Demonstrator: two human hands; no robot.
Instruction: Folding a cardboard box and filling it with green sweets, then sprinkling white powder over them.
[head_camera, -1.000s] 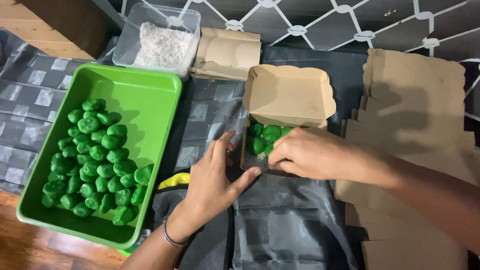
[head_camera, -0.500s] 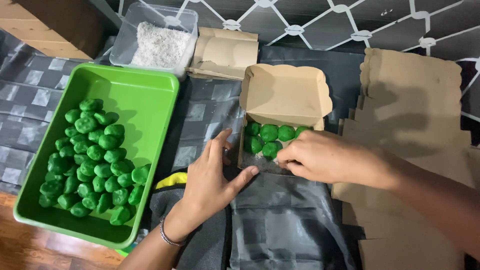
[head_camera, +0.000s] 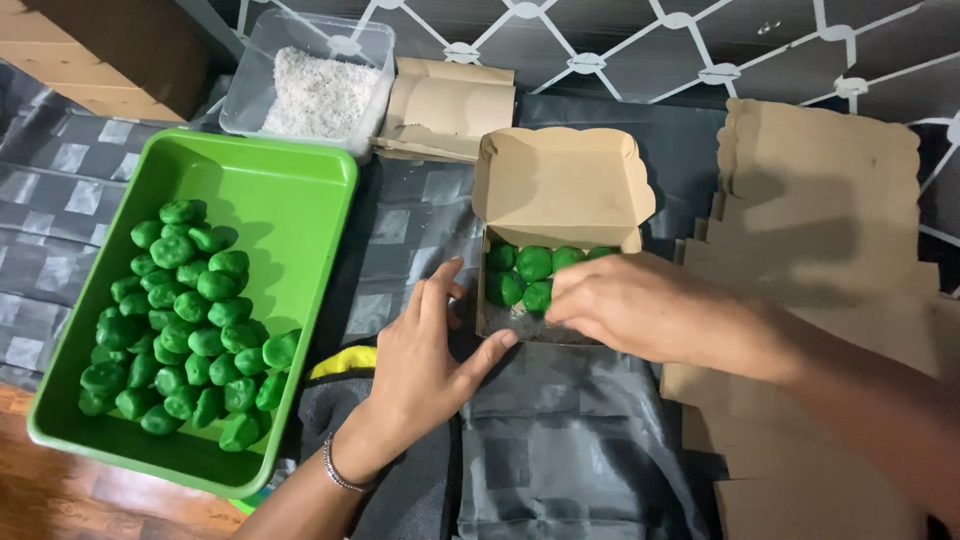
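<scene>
An open brown cardboard box (head_camera: 560, 190) stands in the middle, lid tilted back, with several green balls (head_camera: 533, 264) inside. My right hand (head_camera: 640, 305) reaches into the box from the right, its fingers over the balls; whether it grips one is hidden. My left hand (head_camera: 425, 350), a bracelet on its wrist, rests flat with fingers apart against the box's left front corner and holds nothing. To the left, a green plastic tray (head_camera: 300, 190) carries many more green balls (head_camera: 180, 320).
A clear tub of white grated flakes (head_camera: 315, 90) stands at the back left, with folded brown boxes (head_camera: 450, 110) beside it. A stack of flat cardboard boxes (head_camera: 820, 200) fills the right side. Grey checked cloth covers the surface; something yellow (head_camera: 345, 360) peeks out near my left wrist.
My right hand has slid slightly to the right inside the box, uncovering more green balls. My left hand stays at the box's corner.
</scene>
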